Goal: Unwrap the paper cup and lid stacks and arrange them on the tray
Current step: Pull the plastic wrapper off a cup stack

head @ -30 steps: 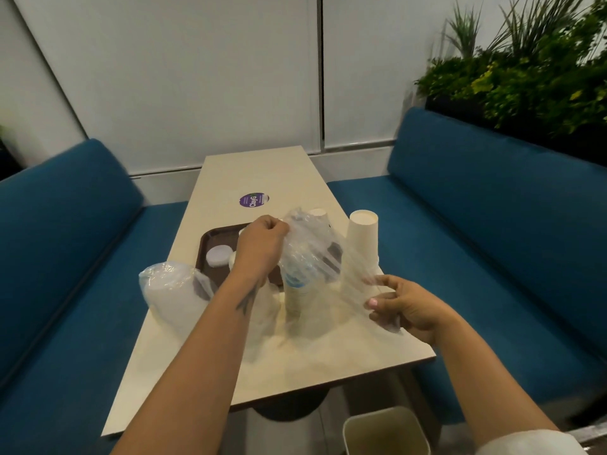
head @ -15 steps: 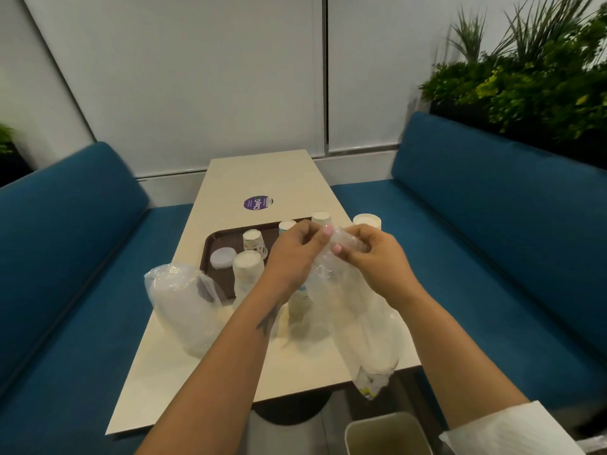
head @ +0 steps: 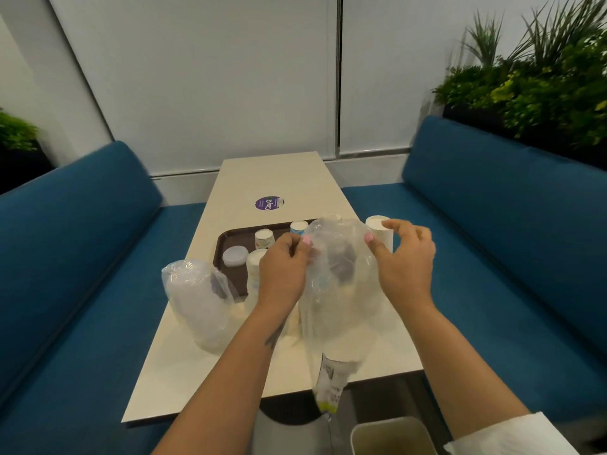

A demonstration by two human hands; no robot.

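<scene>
Above the near edge of the table (head: 282, 174), the left hand (head: 283, 270) pinches one side of an empty clear plastic wrapper (head: 338, 290) and the right hand (head: 404, 257) pinches the other side, its other fingers loosely spread. The brown tray (head: 226, 244) with cup stacks (head: 264, 238) sits behind the hands, a wrapped lid stack (head: 200, 302) lies at the left edge, and a white cup stack (head: 380, 228) stands at the right edge

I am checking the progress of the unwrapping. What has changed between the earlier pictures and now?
The left hand and right hand, pinching together half a second ago, have pulled apart, spreading the empty plastic wrapper open. A second ago the right hand held its lower edge. The tray, the wrapped lid stack and the white cup stack stayed put.
</scene>
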